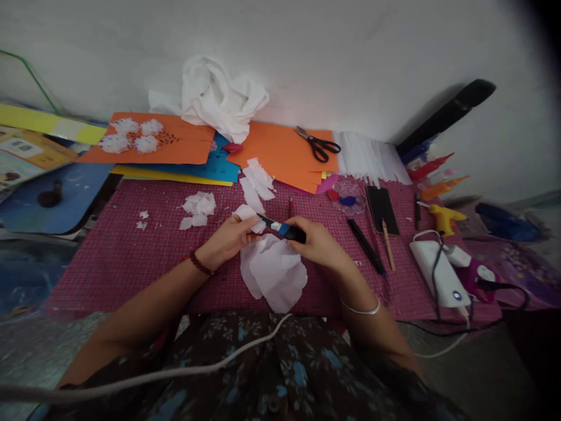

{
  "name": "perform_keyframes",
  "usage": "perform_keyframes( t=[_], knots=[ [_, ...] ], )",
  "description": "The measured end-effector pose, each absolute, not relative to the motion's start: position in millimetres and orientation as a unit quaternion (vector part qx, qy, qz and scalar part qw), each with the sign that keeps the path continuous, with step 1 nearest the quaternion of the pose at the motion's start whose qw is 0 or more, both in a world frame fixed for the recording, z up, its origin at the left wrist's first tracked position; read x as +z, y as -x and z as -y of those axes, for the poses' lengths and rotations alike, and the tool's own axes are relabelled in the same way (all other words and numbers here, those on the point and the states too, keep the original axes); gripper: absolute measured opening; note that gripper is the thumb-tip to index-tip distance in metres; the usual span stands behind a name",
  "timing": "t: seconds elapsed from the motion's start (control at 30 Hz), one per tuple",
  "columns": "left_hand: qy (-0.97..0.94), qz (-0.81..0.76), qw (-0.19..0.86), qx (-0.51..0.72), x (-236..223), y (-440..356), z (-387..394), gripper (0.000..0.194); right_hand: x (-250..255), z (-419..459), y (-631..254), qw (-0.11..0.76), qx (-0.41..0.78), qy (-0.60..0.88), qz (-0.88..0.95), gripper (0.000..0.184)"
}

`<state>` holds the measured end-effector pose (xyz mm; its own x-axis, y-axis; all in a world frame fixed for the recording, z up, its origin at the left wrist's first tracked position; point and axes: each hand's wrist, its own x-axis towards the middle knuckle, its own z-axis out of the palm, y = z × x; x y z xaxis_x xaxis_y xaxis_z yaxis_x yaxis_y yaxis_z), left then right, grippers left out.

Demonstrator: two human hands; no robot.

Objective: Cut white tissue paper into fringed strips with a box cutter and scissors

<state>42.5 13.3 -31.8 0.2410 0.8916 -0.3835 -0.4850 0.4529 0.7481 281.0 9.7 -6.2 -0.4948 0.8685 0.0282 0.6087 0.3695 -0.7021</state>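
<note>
My left hand [236, 235] is closed, pinching a small folded piece of white tissue paper [246, 215] between thumb and fingers. In my right hand [318, 241] are blue-and-black-handled scissors [286, 230], their pointed blades angled left against the paper. Exactly how the fingers sit in the handles is partly hidden. Below both hands, near the table's front edge, lies a larger crumpled sheet of white tissue [274, 272]. Just beyond my left hand are loose white paper strips [258, 178], and a small pile of cut white pieces [199, 204] sits to its left.
Black-handled scissors [322, 146] rest on orange card [280, 152] at the back. White tissue [219, 96] is bunched against the wall. On the right are a black marker [367, 247], a phone [382, 207], a yellow glue gun [446, 218] and a white power bank [438, 275] with cables.
</note>
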Motion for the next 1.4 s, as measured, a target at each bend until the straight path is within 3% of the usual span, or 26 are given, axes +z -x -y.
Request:
perform_keyframes(
  t=[0.5,1.07,1.4],
  knots=[
    [-0.317,-0.43,0.712,0.454,-40,-42,-14,0.046,-2,-9,-281,0.168,0.332,0.456,0.809,0.033],
    [-0.422,-0.491,0.638,0.416,-29,-48,-4,0.046,-8,-9,-276,0.181,0.343,0.453,0.803,0.031],
    [-0.442,-0.481,0.65,0.388,-35,-46,-5,0.049,-8,-8,-276,0.185,0.355,0.443,0.802,0.031]
  ],
)
